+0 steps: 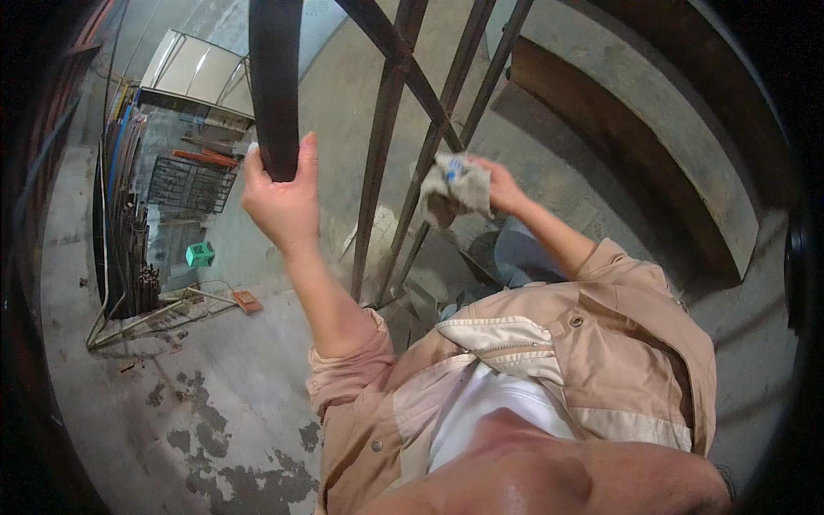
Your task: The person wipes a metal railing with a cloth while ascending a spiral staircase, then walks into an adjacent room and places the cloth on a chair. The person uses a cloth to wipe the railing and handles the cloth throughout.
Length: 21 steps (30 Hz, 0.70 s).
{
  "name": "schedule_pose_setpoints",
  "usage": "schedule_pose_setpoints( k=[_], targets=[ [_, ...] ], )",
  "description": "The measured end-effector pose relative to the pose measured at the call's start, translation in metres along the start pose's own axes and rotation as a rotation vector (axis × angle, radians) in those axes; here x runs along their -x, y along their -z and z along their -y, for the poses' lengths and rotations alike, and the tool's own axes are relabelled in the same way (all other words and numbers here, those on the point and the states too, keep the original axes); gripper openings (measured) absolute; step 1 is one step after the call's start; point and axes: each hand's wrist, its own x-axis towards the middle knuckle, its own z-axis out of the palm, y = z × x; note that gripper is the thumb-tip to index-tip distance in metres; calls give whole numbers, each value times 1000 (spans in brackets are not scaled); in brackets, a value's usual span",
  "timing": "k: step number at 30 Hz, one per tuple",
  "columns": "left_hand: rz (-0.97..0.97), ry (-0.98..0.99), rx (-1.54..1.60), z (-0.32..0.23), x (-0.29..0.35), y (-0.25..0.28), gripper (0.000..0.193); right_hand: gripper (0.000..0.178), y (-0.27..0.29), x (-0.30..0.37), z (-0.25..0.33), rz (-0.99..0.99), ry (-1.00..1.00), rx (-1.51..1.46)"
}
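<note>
One green crate (200, 255), contents unclear, sits apart; left hand (283, 206) grips a dark bar (276, 86), right hand (502, 184) a rag (457, 187).

A boxy green plastic stool or crate (200, 254) is sitting on the left, with a bundle of dark rods (129, 249) crowding near it. Beyond, a black wire grid (184, 184) is lying below orange-red bars (208, 158). An orange-brown block (248, 301) is resting on the concrete floor (257, 386), which is showing dark patches (257, 489).
</note>
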Motion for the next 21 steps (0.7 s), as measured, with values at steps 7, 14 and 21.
schedule_pose_setpoints(
  k=[7,14,21],
  targets=[
    [52,-41,-80,1,-3,14,43,32,30,-1,86,-471,589,-67],
    [65,-176,-92,10,-2,29,48,48,-87,17,75,-636,717,479],
    [188,-222,-8,18,-9,42,42,32,-198,64,-15,89,15,601]
  ],
)
